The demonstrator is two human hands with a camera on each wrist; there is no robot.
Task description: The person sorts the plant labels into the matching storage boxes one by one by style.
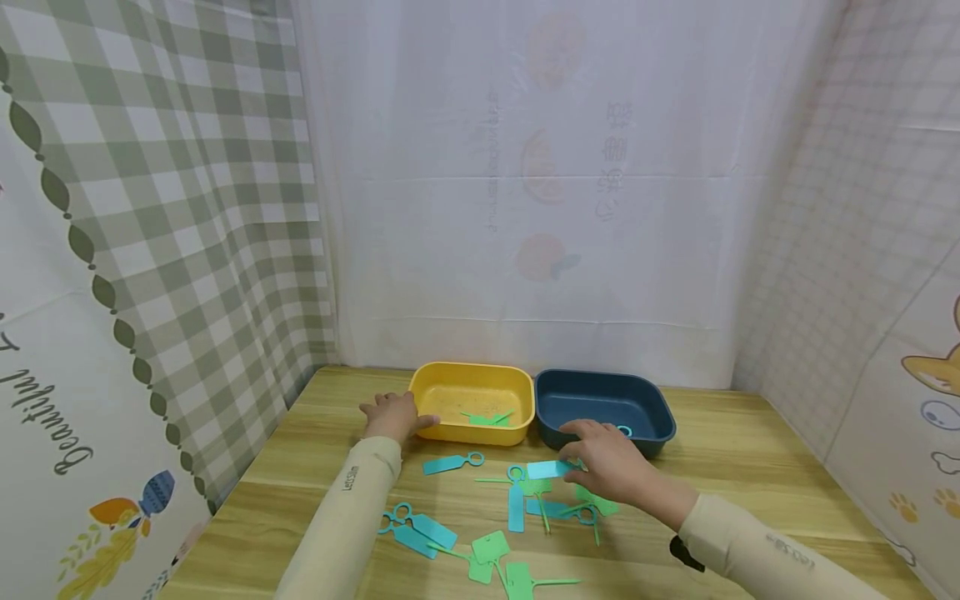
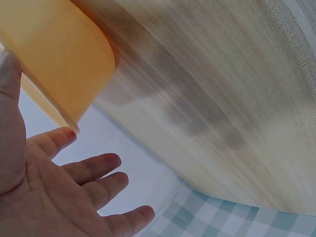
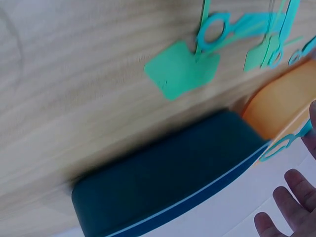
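My right hand (image 1: 611, 462) pinches a blue tag (image 1: 547, 469) with a ring end, just in front of the dark blue bin (image 1: 551, 435). In the right wrist view that tag's ring shows beside the fingers (image 3: 291, 197), which are otherwise spread. At the yellow bin (image 1: 480, 434), my left hand (image 1: 393, 415) touches the rim at the left side with thumb and index finger; its other fingers (image 2: 106, 190) reach out loosely. Several green tags (image 1: 491, 420) lie inside the yellow bin. Part of a blue ring (image 1: 625, 430) shows in the dark blue bin.
On the wooden table (image 1: 712, 467), below the right hand, blue tags (image 1: 515, 508) and green tags (image 1: 536, 486) overlap. One blue tag (image 1: 450, 463) lies alone before the yellow bin. Nearer are more blue tags (image 1: 431, 529) and green tags (image 1: 491, 547). A white curtain (image 1: 450, 250) hangs behind.
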